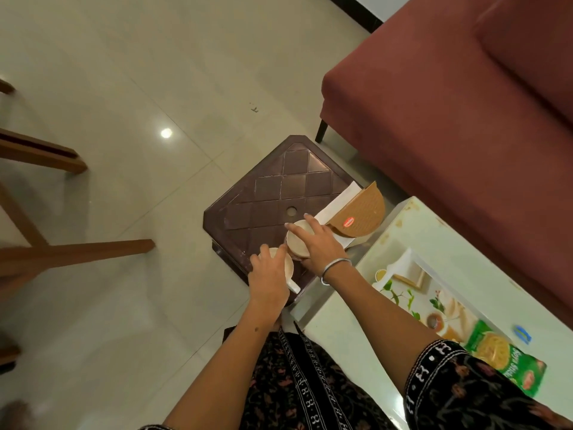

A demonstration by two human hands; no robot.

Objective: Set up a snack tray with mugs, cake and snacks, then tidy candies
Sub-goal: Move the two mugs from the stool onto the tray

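Two cream mugs stand on a dark brown plastic stool. My left hand grips the near mug from above; its handle points toward me. My right hand holds the far mug around its rim and side. A half-round brown cake box lies on white paper at the stool's right corner. On the pale table to the right sits a printed tray, with a green snack packet at its near end.
A maroon sofa fills the upper right, close behind the stool and table. Wooden chair legs stand at the left on the glossy tiled floor. A small blue object lies on the table by the packet.
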